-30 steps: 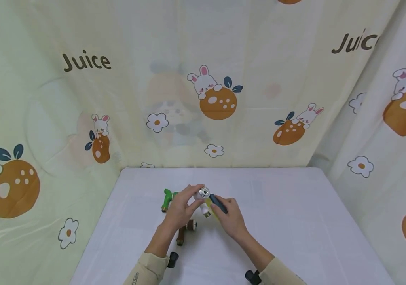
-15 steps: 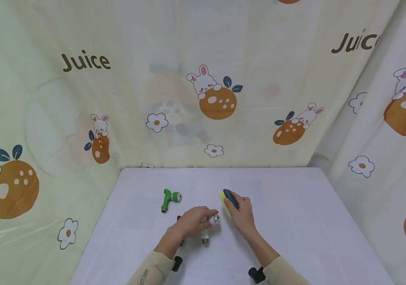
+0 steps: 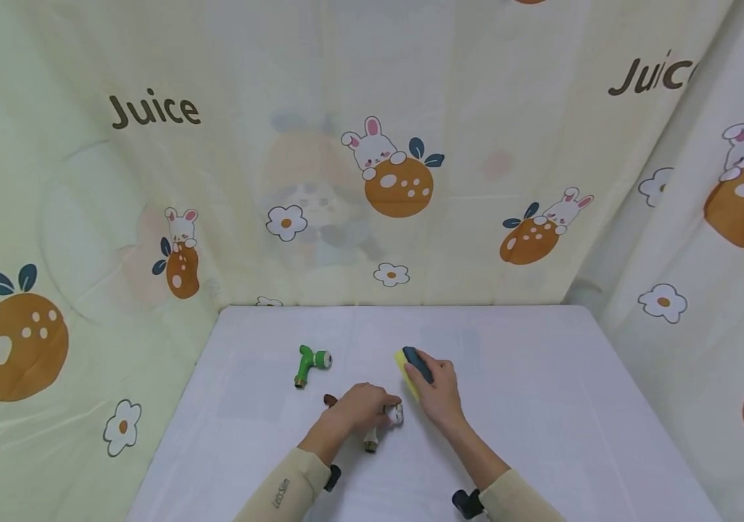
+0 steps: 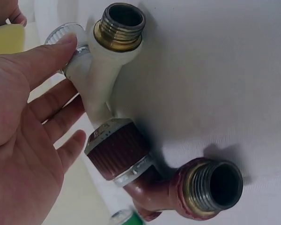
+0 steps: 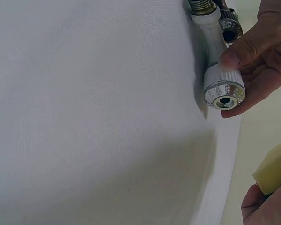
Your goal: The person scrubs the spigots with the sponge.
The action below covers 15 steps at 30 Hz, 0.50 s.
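Observation:
My left hand [image 3: 360, 407] pinches a white tap-like fitting [image 3: 395, 414] low over the table. In the left wrist view, the thumb presses the ribbed collar and the brass threaded end of the white fitting [image 4: 105, 70] points away from the palm. The right wrist view shows thumb and finger around that collar, near its round metal face. My right hand [image 3: 444, 393] grips a sponge [image 3: 418, 364], dark blue on one side and yellow on the other, raised right of the fitting. A brown fitting [image 4: 119, 152] of similar shape lies beside the white one, mostly hidden by my left hand in the head view.
A green fitting [image 3: 307, 364] of the same kind lies farther back on the left of the white-covered table [image 3: 515, 377]. Patterned curtains [image 3: 476, 145] hang behind the table and at both sides. Small black devices [image 3: 468, 504] are worn on the wrists.
My left hand has brought the white fitting down from the sponge toward the front of the table, beside the brown one. My right hand has moved right, still holding the sponge.

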Motion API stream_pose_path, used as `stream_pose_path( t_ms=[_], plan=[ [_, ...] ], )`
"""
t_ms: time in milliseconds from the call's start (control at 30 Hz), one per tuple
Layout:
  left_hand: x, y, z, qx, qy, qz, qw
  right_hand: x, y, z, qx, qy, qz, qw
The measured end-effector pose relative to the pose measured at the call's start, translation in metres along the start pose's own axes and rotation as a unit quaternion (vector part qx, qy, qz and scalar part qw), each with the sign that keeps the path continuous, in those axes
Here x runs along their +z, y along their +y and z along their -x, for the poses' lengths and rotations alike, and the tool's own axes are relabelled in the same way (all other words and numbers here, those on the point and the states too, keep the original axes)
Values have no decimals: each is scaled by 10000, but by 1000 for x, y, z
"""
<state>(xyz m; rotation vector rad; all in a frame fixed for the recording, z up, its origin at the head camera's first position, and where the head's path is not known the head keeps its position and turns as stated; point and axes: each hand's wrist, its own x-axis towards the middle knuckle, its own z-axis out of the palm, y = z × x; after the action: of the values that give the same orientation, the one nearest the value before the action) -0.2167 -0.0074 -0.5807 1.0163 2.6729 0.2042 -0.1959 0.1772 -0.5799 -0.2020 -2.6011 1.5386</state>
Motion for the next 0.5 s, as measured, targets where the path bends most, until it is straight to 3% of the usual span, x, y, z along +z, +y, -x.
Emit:
stream_pose_path(
  t_ms=[167,233,333,433,500],
  plan=[
    [-1,-2,0,-119,38,286,9995,0,-2,1,-17,-5,-30,10000],
    [-1,-8,1,-211,234,501,9982,-1,-2,1,-15,2,-36,10000],
    [-2,-24,3,-471,891,846,9913,-1,-2,1,-4,78,-82,9999],
    [0,-43,6,-751,1749,1020,9764,-2,-2,0,-22,167,-145,9998],
    [0,-53,8,-948,2136,1094,9661,-2,-2,-1,-43,187,-198,9996]
  ],
)
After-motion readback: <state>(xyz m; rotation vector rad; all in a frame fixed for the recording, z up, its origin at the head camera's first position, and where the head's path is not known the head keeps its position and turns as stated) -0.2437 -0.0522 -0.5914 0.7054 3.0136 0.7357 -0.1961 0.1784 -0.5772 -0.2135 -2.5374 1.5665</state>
